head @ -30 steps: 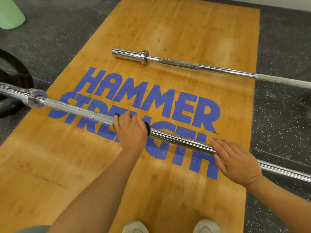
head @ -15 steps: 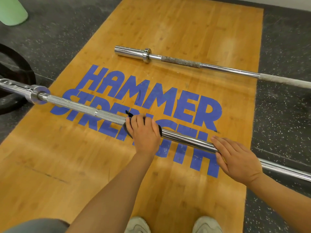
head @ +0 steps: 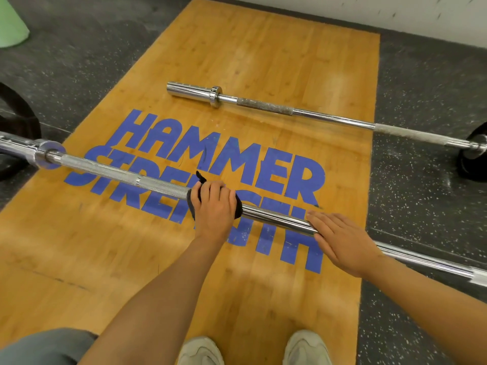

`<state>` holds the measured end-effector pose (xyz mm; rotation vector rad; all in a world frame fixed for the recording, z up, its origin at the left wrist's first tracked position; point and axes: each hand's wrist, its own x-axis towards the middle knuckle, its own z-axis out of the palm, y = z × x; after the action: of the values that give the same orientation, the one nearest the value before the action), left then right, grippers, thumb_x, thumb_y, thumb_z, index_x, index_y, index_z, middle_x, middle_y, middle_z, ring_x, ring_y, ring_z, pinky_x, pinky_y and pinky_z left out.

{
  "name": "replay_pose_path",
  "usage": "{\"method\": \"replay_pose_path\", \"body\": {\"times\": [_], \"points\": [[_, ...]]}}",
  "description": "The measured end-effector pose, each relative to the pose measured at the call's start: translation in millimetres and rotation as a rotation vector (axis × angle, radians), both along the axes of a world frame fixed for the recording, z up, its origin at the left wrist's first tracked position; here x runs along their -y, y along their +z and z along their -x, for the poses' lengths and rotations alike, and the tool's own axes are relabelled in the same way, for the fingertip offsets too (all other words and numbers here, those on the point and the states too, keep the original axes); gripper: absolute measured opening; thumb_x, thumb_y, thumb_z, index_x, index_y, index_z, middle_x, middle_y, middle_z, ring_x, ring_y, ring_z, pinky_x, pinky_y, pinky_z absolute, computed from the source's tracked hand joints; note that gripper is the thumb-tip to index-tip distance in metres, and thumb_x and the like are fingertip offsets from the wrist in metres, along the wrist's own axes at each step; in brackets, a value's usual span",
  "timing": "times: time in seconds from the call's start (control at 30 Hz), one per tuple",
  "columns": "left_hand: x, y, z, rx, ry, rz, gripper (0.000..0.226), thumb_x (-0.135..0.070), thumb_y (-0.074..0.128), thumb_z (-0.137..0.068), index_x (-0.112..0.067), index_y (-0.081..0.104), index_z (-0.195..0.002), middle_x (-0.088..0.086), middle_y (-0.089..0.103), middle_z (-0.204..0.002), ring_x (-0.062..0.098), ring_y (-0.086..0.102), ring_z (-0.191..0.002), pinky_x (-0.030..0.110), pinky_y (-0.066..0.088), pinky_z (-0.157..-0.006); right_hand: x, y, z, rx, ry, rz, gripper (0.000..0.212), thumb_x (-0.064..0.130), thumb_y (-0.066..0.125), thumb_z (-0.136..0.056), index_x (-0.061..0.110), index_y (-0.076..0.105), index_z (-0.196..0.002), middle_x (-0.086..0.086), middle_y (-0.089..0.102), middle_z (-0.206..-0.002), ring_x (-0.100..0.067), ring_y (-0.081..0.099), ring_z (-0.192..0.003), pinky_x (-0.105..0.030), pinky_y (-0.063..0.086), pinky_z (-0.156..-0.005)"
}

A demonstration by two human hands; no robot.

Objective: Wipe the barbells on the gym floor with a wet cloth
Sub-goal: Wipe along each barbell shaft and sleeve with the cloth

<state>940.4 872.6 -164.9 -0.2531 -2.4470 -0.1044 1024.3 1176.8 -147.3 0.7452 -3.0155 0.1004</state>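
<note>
Left hand [head: 214,206] clasps a dark wet cloth [head: 196,200] around the near chrome steel barbell [head: 274,214], mid-shaft; right hand [head: 340,243] rests flat, fingers straight. Far chrome barbell [head: 329,117] looks untouched.

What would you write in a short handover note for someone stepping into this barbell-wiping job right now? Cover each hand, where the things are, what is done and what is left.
Left hand: grips the dark cloth wrapped round the near barbell, at the point where the knurling meets the smooth centre.
Right hand: flat, fingers straight, resting on the same bar to steady it.
Far barbell: lies on the wooden platform, untouched by either hand.
Done: cannot tell how much of the near bar is wiped.
Left: probably the rest of the near bar, then the far one.
</note>
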Motion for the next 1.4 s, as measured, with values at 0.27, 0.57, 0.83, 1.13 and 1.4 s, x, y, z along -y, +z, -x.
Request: {"method": "replay_pose_path", "body": {"times": [0.27, 0.57, 0.83, 1.13, 1.4], "points": [[34, 54, -1, -0.121, -0.223, 0.125, 0.039, -0.029, 0.046, -0.102, -0.011, 0.061, -0.07, 0.005, 0.063, -0.076, 0.026, 0.057, -0.072, 0.043, 0.042, -0.081, 21, 36, 15, -0.117, 0.125, 0.019, 0.068, 0.039, 0.007, -0.109, 0.011, 0.067, -0.125, -0.004, 0.068, -0.126, -0.02, 0.07, -0.104, -0.036, 0.058, -0.086], [60, 127, 1, -0.177, -0.299, 0.247, 0.045, -0.037, 0.045, -0.1, -0.01, 0.062, -0.068, 0.006, 0.06, -0.07, 0.028, 0.055, -0.067, 0.043, 0.044, -0.077, 68, 60, 36, -0.258, 0.185, 0.067, 0.074, 0.038, 0.004, -0.109, 0.011, 0.072, -0.118, -0.003, 0.072, -0.119, -0.02, 0.072, -0.093, -0.031, 0.058, -0.076], [84, 173, 46, -0.279, -0.366, 0.291, 0.042, -0.036, 0.047, -0.1, -0.01, 0.062, -0.071, 0.005, 0.059, -0.071, 0.026, 0.052, -0.064, 0.04, 0.041, -0.075, 128, 85, 70, -0.341, 0.265, 0.14, 0.061, 0.036, 0.016, -0.107, 0.009, 0.07, -0.117, -0.006, 0.072, -0.117, -0.023, 0.072, -0.089, -0.035, 0.06, -0.072], [157, 134, 78, -0.233, -0.3, 0.239, 0.041, -0.035, 0.046, -0.101, -0.007, 0.063, -0.076, 0.007, 0.061, -0.076, 0.029, 0.055, -0.069, 0.042, 0.043, -0.078, 220, 61, 129, -0.295, 0.327, 0.116, 0.062, 0.039, 0.017, -0.106, 0.007, 0.065, -0.129, -0.011, 0.065, -0.131, -0.027, 0.069, -0.104, -0.041, 0.059, -0.081], [212, 74, 92, -0.064, 0.022, 0.14, 0.039, -0.033, 0.048, -0.099, -0.008, 0.064, -0.073, 0.006, 0.061, -0.074, 0.029, 0.056, -0.072, 0.043, 0.042, -0.081, 281, 37, 157, -0.292, 0.345, 0.088, 0.062, 0.037, 0.015, -0.107, 0.005, 0.065, -0.129, -0.011, 0.061, -0.137, -0.029, 0.066, -0.112, -0.044, 0.056, -0.089]]}}
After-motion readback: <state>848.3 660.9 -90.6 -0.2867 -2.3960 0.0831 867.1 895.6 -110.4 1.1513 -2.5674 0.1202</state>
